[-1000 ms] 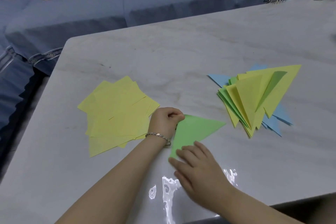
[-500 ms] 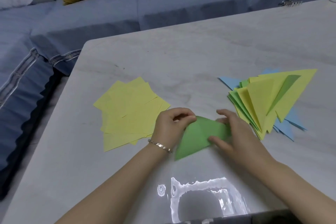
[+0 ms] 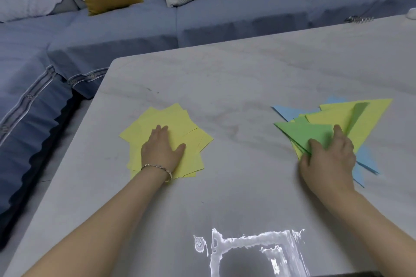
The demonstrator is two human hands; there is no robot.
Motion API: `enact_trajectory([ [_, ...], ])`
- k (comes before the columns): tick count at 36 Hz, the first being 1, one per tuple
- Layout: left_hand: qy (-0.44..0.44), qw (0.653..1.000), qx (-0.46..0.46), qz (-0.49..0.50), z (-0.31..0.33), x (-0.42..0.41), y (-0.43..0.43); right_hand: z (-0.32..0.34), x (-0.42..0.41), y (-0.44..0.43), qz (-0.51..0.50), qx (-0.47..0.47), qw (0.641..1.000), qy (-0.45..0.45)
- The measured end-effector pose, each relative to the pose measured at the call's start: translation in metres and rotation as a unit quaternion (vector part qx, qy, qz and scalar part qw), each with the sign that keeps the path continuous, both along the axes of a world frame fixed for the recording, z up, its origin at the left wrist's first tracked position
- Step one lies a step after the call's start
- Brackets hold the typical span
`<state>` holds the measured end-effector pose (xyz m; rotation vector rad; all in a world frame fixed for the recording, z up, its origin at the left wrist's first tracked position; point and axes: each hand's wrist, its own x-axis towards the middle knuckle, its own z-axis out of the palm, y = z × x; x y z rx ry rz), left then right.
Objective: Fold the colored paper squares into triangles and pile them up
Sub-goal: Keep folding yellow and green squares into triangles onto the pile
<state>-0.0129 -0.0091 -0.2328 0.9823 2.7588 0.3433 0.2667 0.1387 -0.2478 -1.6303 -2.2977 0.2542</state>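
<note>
My left hand lies flat, fingers straight, on the loose stack of yellow paper squares at the left of the table. My right hand holds a green folded triangle on top of the pile of folded triangles at the right. Its fingers lie on the green paper and its thumb sits at the near edge. The pile holds yellow, green and blue triangles fanned out, with blue ones at the bottom. The hand hides the pile's near corner.
The pale marble table has its left edge beside a blue sofa with cushions. A metal hair clip and a small white object lie at the far right edge. Glare shows on the near tabletop.
My right hand carried the green triangle from the table's middle rightward onto the triangle pile. My left hand let go of it and moved left onto the yellow squares.
</note>
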Motion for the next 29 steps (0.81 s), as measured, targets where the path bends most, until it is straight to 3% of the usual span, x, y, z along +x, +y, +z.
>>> enact_trajectory([
  [4, 0.031, 0.998, -0.06, -0.007, 0.005, -0.014, 0.007, 0.0, -0.008, -0.019, 0.084, 0.096, 0.991, 0.033],
  [8, 0.167, 0.969, -0.158, -0.093, 0.008, -0.023, 0.009, 0.003, -0.013, -0.039, 0.183, 0.065, 0.978, 0.072],
  [11, 0.221, 0.941, -0.209, -0.147, 0.008, -0.025, 0.007, 0.001, -0.014, -0.044, 0.235, 0.011, 0.968, 0.083],
  [13, 0.224, 0.949, -0.169, -0.144, 0.012, -0.022, 0.005, 0.003, -0.014, -0.046, 0.244, -0.043, 0.965, 0.083],
  [15, 0.227, 0.959, -0.015, -0.171, 0.013, -0.015, 0.003, 0.008, -0.014, -0.049, 0.252, -0.085, 0.96, 0.085],
  [18, 0.176, 0.937, 0.187, -0.237, 0.014, 0.01, -0.005, 0.013, -0.017, -0.052, 0.273, -0.08, 0.949, 0.14],
  [22, 0.02, 0.918, 0.325, -0.225, 0.017, 0.064, -0.014, 0.017, -0.023, -0.054, 0.304, -0.016, 0.932, 0.198],
  [26, -0.198, 0.919, 0.333, -0.073, 0.034, 0.098, -0.019, 0.016, -0.022, -0.054, 0.367, 0.032, 0.904, 0.216],
  [29, -0.317, 0.887, 0.336, 0.022, 0.04, 0.098, -0.016, 0.005, -0.016, -0.055, 0.41, 0.058, 0.883, 0.222],
])
